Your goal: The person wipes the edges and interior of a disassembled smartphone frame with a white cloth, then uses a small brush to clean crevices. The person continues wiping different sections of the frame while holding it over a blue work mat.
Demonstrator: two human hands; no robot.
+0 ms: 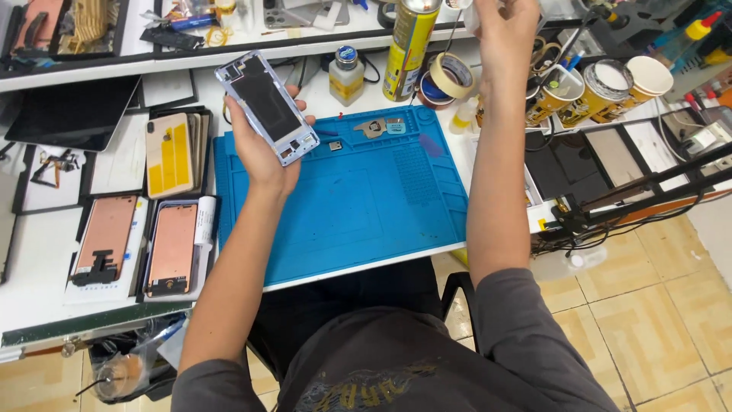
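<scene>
**Hands raised over the blue mat: one with a phone frame, one at the shelf**

Left hand (263, 152) is held up above the far left corner of the blue work mat (351, 221), its fingers wrapped from behind around a phone frame (267, 107). The frame is gripped by its long edges and tilted toward the camera, so that its inner face can be seen: a pale, silvery metal rim, a dark flat panel inside, and small cut-outs at the lower end. Right hand (503, 34) is stretched toward the back shelf, where something small and white is pinched between the fingertips at the picture's top edge; what it is cannot be told, and a thin metal stem appears to hang just beside it.

The mat is seen as a soft, rubbery sheet with moulded ridges, a dotted grid and shallow trays along its far edge, in which small metal parts (374, 127) are kept, presumably so that they cannot roll away. Just behind it are stood a small glass bottle (346, 74) with yellow liquid, a tall yellow spray can (410, 49) and rolls of tape (450, 76), all within reach of the right arm. To the left, two phone bodies with copper-coloured backs (145, 244) are laid flat side by side on white trays, and a yellow-backed panel (168, 155) is rested above them. Paper cups (610, 88) are tipped on their sides at the right.
</scene>
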